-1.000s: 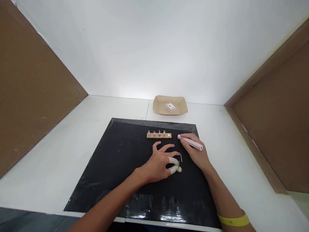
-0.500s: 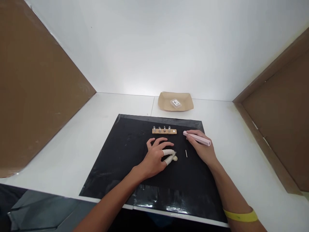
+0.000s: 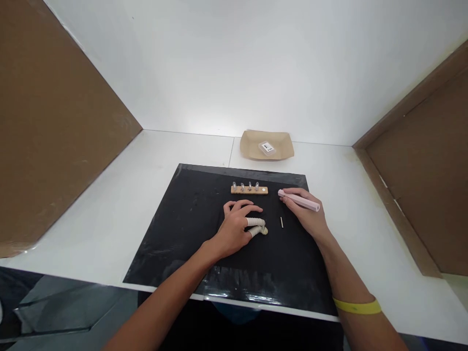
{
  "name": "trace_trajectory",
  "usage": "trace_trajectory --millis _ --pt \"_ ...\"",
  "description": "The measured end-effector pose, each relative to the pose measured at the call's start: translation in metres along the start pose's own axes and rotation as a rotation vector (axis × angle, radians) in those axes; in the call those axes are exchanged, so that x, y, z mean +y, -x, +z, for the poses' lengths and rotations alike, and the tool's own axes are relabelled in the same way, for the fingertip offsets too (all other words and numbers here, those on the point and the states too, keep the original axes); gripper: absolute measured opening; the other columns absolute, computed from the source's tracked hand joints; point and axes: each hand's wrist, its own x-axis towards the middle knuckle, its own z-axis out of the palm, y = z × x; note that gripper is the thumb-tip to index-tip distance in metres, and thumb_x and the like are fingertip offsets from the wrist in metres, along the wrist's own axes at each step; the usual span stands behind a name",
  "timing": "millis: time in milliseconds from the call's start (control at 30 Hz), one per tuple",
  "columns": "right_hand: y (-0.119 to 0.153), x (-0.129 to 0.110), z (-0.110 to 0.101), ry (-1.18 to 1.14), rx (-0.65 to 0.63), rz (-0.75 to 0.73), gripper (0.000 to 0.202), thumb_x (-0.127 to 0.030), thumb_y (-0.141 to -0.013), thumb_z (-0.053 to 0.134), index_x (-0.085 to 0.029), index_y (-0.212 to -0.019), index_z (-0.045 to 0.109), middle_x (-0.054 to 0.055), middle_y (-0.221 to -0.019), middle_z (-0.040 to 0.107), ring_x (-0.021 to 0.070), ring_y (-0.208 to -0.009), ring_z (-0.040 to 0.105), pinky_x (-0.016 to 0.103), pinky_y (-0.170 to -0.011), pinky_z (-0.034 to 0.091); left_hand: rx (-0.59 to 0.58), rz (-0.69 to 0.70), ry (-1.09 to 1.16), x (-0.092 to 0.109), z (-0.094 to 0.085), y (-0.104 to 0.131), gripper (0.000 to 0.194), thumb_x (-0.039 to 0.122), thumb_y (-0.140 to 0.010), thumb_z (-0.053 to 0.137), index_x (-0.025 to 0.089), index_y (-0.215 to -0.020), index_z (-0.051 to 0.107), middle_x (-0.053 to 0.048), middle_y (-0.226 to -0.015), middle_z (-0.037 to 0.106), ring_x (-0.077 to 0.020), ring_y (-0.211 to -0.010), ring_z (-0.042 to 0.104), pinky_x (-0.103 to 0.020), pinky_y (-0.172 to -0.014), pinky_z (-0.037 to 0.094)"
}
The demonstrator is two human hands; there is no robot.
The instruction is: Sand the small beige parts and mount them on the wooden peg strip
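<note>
My left hand point(image 3: 233, 231) rests low over the black mat point(image 3: 171, 234), with white covers on its thumb and index finger. Those two fingertips pinch a small clear piece that looks like a nail tip point(image 3: 263, 227), beside a cream-coloured round blob point(image 3: 265, 231). My right hand point(image 3: 309, 214) grips a pink pen-shaped tool point(image 3: 300, 200), its blunt end pointing left. Beyond the hands lies a narrow tan strip point(image 3: 249, 190) with several clear nail-tip-like pieces standing on it and a white dot at its right end. Between the hands is a thin pale rod point(image 3: 281, 222).
A brown paper tray point(image 3: 252, 154) stands behind the mat, with a small labelled clear box point(image 3: 267, 148) in it. Brown cardboard panels point(image 3: 66, 126) rise at left and right point(image 3: 420, 161). The white table point(image 3: 146, 180) surrounds the mat.
Everything sits slightly higher in the picture, as the camera has tilted down. Both hands keep almost the same places and grips; the small piece between the left fingertips looks slightly turned.
</note>
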Motion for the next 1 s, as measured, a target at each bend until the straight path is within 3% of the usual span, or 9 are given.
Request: trace_trajectory --millis 200,333,500,600,667,767,800,867,1000 --pt "-0.001 0.000 0.000 0.018 0.011 -0.044 0.025 -0.044 -0.084 0.078 -0.025 -0.101 0.077 0.005 -0.110 0.075 0.0223 -0.101 0.070 0.036 -0.092 0.054 0.007 0.017 0.014 0.000 -0.001 -0.001 0.014 0.021 -0.095 0.071 0.030 -0.101 0.080 -0.004 -0.130 0.074 -0.0268 -0.125 0.057 -0.052 -0.104 0.031" --pt "0.003 -0.009 -0.002 0.049 -0.025 -0.057 0.020 -0.040 -0.083 0.079 -0.025 -0.097 0.076 0.005 -0.105 0.075 0.0225 -0.096 0.070 0.036 -0.086 0.055 0.064 -0.006 0.173 -0.001 -0.005 -0.001 0.012 0.021 -0.092 0.074 0.029 -0.099 0.081 -0.003 -0.122 0.076 -0.0254 -0.118 0.060 -0.051 -0.105 0.039" --pt "0.043 -0.049 -0.001 -0.022 -0.092 -0.134 0.006 -0.030 -0.088 0.074 -0.030 -0.095 0.075 0.002 -0.105 0.073 0.0196 -0.090 0.073 0.034 -0.081 0.060 0.054 -0.129 0.622 -0.001 -0.012 0.003 0.014 0.032 -0.090 0.076 0.023 -0.101 0.079 -0.006 -0.112 0.073 -0.0193 -0.100 0.068 -0.036 -0.092 0.055" --pt "0.074 -0.073 0.001 0.116 -0.209 -0.294 0.017 -0.022 -0.090 0.071 -0.035 -0.099 0.077 0.001 -0.105 0.073 0.0183 -0.089 0.075 0.032 -0.076 0.061 0.004 -0.122 0.747 0.002 -0.018 0.003 0.018 0.035 -0.088 0.079 0.022 -0.100 0.079 -0.007 -0.115 0.073 -0.0199 -0.100 0.069 -0.034 -0.089 0.057" --pt "0.091 -0.083 0.004 0.144 -0.103 -0.328 0.021 -0.021 -0.090 0.072 -0.038 -0.101 0.076 0.001 -0.107 0.072 0.0187 -0.088 0.075 0.032 -0.073 0.062 -0.060 -0.095 0.781 0.004 -0.021 0.003 0.018 0.037 -0.090 0.077 0.022 -0.100 0.080 -0.007 -0.117 0.074 -0.0208 -0.104 0.069 -0.035 -0.092 0.056" --pt "0.113 -0.087 0.014 0.043 0.140 -0.215 0.008 -0.030 -0.093 0.071 -0.036 -0.095 0.075 0.001 -0.096 0.073 0.0171 -0.067 0.070 0.033 -0.059 0.060 -0.135 -0.058 0.754 0.007 -0.023 0.002 0.017 0.037 -0.093 0.074 0.023 -0.101 0.081 -0.007 -0.118 0.075 -0.0205 -0.104 0.070 -0.036 -0.095 0.056" --pt "0.120 -0.086 0.017 0.054 0.124 -0.181 0.004 -0.036 -0.093 0.072 -0.034 -0.091 0.075 0.001 -0.084 0.072 0.0161 -0.058 0.066 0.033 -0.053 0.058 -0.147 -0.037 0.727 0.009 -0.024 0.002 0.016 0.035 -0.093 0.074 0.024 -0.102 0.081 -0.006 -0.117 0.076 -0.0204 -0.104 0.069 -0.036 -0.097 0.056" --pt "0.132 -0.081 0.020 0.137 0.021 -0.159 0.024 -0.052 -0.090 0.075 -0.029 -0.084 0.074 -0.001 -0.064 0.065 0.0138 -0.047 0.057 0.030 -0.045 0.053 -0.155 0.035 0.657 0.011 -0.023 0.002 0.013 0.031 -0.093 0.074 0.024 -0.102 0.082 -0.006 -0.116 0.077 -0.0207 -0.106 0.068 -0.039 -0.101 0.054" --pt "0.148 -0.070 0.014 0.220 0.138 -0.158 0.038 -0.052 -0.101 0.063 -0.016 -0.089 0.067 -0.001 -0.073 0.065 0.0078 -0.055 0.058 0.019 -0.048 0.050 -0.126 0.168 0.570 0.015 -0.017 0.003 0.012 0.023 -0.095 0.072 0.025 -0.103 0.081 -0.006 -0.120 0.076 -0.0208 -0.111 0.065 -0.040 -0.102 0.054"
